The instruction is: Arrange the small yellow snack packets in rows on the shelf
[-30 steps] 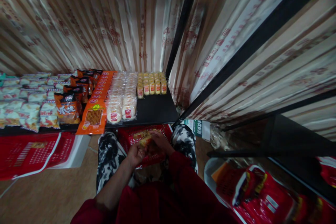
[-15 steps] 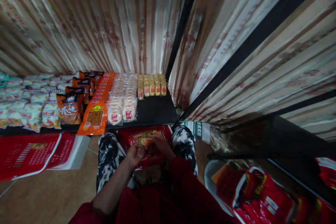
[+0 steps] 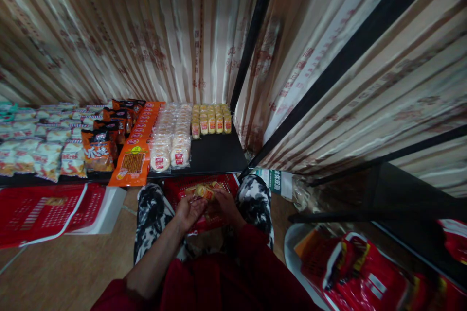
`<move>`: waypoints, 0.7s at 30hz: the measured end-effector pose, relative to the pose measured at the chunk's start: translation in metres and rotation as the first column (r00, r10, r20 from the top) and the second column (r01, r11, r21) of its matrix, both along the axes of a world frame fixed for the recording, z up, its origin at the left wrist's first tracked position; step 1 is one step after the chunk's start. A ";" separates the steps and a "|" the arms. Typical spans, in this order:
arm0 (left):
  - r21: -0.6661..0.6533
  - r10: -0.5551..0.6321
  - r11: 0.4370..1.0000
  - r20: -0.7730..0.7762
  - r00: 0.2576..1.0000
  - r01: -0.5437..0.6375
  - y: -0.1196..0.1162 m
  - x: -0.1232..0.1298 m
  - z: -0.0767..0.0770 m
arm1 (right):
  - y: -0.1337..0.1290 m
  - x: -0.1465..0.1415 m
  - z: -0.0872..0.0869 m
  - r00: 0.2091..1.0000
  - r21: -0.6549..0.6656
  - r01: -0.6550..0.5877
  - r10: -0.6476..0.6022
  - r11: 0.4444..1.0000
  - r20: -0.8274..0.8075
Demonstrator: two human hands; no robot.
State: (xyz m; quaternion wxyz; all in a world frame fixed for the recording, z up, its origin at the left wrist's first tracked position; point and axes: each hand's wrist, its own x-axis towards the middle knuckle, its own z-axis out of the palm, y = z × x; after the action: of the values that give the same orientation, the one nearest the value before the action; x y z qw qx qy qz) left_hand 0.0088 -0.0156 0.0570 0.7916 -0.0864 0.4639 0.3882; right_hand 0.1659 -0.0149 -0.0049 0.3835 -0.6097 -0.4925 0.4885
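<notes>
Yellow snack pack [image 3: 205,191] | grasped by left grip [image 3: 190,210] and right grip [image 3: 224,203] together | red basket [image 3: 230,183] below them, black shelf [image 3: 217,152] beyond

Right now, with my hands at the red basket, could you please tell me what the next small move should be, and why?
I'd probably lift the yellow packet onto the black shelf, in front of the similar-looking packets: the left hand and right hand meet at it over the red basket, and bare shelf lies before those rows.
</notes>
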 end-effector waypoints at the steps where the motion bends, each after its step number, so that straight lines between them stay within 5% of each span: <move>1: -0.003 -0.004 1.000 -0.011 1.000 0.004 0.000 0.000 0.002 | 0.000 0.000 0.000 1.000 0.008 0.012 -0.012 1.000 0.004; 8: 0.096 0.002 0.995 -0.078 0.997 0.006 0.000 0.005 0.008 | -0.001 -0.002 0.004 0.997 0.009 0.053 -0.053 0.999 -0.050; 15: 0.250 -0.012 0.967 -0.175 0.984 0.056 0.001 0.010 0.013 | -0.001 -0.004 0.002 0.944 -0.134 0.104 -0.141 0.985 -0.299; 21: 0.288 -0.030 0.949 -0.321 0.946 0.128 0.010 0.018 0.006 | -0.002 -0.003 0.010 0.961 -0.083 0.099 -0.117 0.992 -0.250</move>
State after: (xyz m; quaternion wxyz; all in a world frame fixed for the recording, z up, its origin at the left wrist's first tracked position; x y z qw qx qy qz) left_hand 0.0264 -0.0056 0.0627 0.7268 0.1182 0.5212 0.4315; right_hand 0.1626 -0.0171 0.0048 0.4480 -0.5813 -0.3879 0.5577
